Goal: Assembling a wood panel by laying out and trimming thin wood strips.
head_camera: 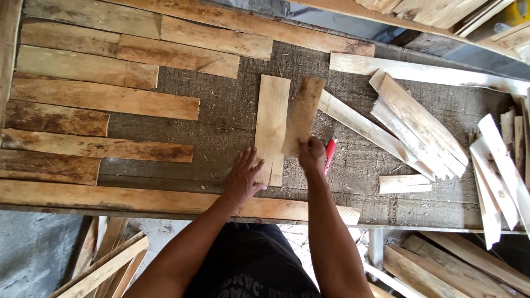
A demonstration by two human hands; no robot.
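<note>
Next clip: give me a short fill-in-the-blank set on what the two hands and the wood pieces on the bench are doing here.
1. The right hand holds a short wooden board by its ____ end.
2. The left hand lies flat on the bench, touching a pale plank with its ____.
3. Just right of the right hand lies a ____ tool.

Missing words: near; fingertips; red

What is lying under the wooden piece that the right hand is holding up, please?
Under the raised piece lies a flat pale board on the rough workbench. A red tool shows beside the right hand; its far end is covered.
</note>
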